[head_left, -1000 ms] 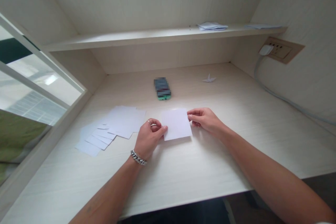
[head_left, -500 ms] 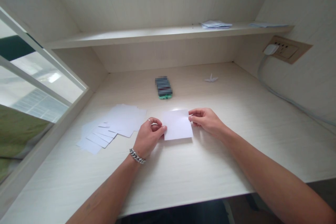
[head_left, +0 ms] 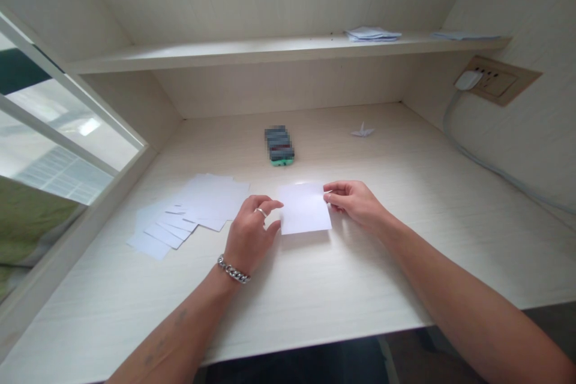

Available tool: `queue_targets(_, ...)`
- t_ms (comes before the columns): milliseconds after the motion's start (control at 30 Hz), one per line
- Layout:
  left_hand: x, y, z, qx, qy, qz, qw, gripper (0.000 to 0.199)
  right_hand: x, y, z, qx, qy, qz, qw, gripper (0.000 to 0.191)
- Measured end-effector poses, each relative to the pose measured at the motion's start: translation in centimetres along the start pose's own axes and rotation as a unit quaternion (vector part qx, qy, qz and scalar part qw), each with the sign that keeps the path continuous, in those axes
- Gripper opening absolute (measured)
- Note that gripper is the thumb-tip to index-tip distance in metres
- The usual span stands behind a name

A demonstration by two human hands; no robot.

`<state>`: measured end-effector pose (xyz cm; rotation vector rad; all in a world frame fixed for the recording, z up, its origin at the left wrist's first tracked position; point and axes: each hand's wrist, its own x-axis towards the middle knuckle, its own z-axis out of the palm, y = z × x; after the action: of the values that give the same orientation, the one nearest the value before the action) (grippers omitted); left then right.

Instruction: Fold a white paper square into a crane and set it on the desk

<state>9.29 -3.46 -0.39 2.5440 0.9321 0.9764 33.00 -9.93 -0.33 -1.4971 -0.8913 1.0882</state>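
Observation:
A square white sheet of paper point(head_left: 305, 209) is held just above the desk, its shadow showing under the near edge. My right hand point(head_left: 353, 201) pinches its right edge between thumb and fingers. At the left edge is my left hand point(head_left: 255, 227), its thumb and index finger spread apart beside the paper; it wears a ring and a chain bracelet. Loose white sheets point(head_left: 211, 198) lie fanned out on the desk to the left of that hand.
Behind the paper lies a blurred dark object with a green end point(head_left: 279, 147). A small folded paper figure point(head_left: 362, 131) stands at the back right. Folded papers point(head_left: 372, 34) rest on the shelf point(head_left: 225, 54). A cable point(head_left: 486, 169) runs from the wall socket point(head_left: 508, 81).
My left thumb and index finger have parted at the paper's left edge, where they were pinching it. My right hand keeps its grip. The view has shifted slightly.

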Motion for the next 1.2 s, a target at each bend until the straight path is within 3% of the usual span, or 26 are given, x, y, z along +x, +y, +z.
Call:
queue_targets(233,-0.3,0.2,0.3,0.041,-0.012,0.102,0.994,0.033,0.2,0.5,-0.1,-0.017,-0.012,-0.018,1.0,0.029)
queue_targets(433,-0.2,0.1,0.4,0.026,-0.079,0.14,0.987,0.025,0.1,0.6,-0.3,-0.084,-0.02,-0.036,0.996,0.029)
queue_targets(500,-0.3,0.0,0.5,0.003,-0.117,0.133,0.984,0.023,0.0,0.4,-0.7,-0.158,-0.008,-0.057,0.986,0.029)
queue_targets(633,-0.4,-0.1,0.7,-0.046,-0.16,0.098,0.981,0.022,-0.6,-0.2,-1.4,-0.317,0.028,-0.138,0.938,0.022)
queue_targets(767,-0.3,0.1,0.6,-0.062,-0.155,0.071,0.983,0.019,-1.7,-0.7,-1.0,-0.32,-0.105,-0.172,0.926,0.031)
queue_targets(867,-0.3,0.1,0.5,-0.072,-0.156,0.053,0.984,0.021,-2.4,-0.3,-0.3,-0.368,-0.181,-0.242,0.879,0.047)
queue_targets(933,-0.2,0.2,0.3,-0.076,-0.164,0.042,0.983,0.022,-2.7,0.1,0.0,-0.378,-0.171,-0.262,0.871,0.046)
queue_targets(1100,0.0,0.3,0.0,-0.071,-0.179,0.023,0.981,0.018,-2.9,1.1,0.2,-0.392,-0.14,-0.289,0.862,0.023)
queue_targets(1200,0.1,0.5,-0.1,-0.079,-0.182,0.012,0.98,0.019,-2.9,1.6,0.2,-0.383,-0.109,-0.291,0.87,0.027)
